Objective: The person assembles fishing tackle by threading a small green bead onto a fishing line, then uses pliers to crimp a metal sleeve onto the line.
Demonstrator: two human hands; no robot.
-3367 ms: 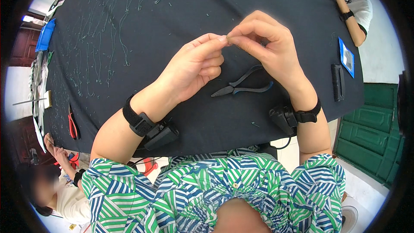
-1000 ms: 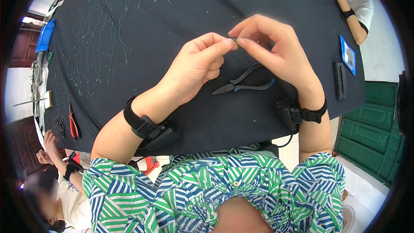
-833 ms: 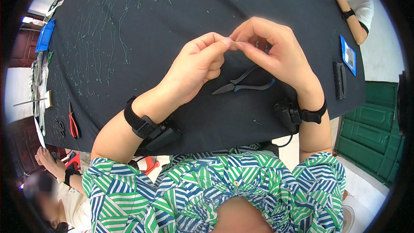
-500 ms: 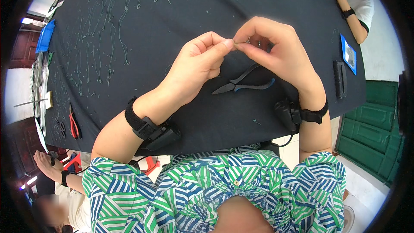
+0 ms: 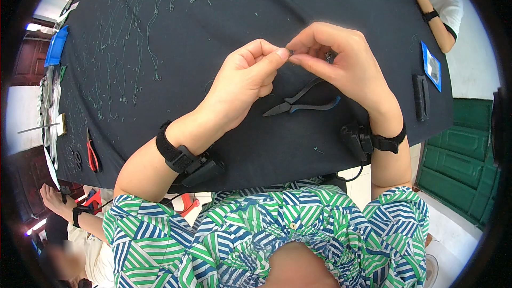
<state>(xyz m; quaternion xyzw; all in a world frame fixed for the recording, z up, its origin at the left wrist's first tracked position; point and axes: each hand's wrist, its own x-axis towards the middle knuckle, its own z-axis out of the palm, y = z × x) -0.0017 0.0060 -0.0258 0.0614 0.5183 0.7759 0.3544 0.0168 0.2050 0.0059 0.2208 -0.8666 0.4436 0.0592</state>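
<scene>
My left hand (image 5: 249, 70) is closed in a pinch, thumb over bent forefinger, above the black cloth. A tiny dark piece (image 5: 290, 52) shows at its fingertips, too small to name. Against that piece come the thumb and forefinger of my right hand (image 5: 349, 64), a slight gap between their tips. Small shiny metal pieces (image 5: 328, 56) sit in the curled fingers of my right hand; their kind cannot be made out. Below the hands, pliers (image 5: 290, 108) with dark jaws and black-and-blue handles lie on the cloth, handles apart.
Several thin green lines (image 5: 154, 48) with small knotted or hooked ends lie across the left of the black-covered table (image 5: 250, 154). Red-handled pliers (image 5: 93, 154) and scissors (image 5: 77, 159) rest near its left edge. At right are a black bar-shaped object (image 5: 421, 97) and a blue packet (image 5: 432, 66). Two other people sit nearby.
My right thumb and forefinger have parted slightly at the tips, showing the tiny dark piece. The metal pieces have shifted in my right fingers. My left hand stays in place.
</scene>
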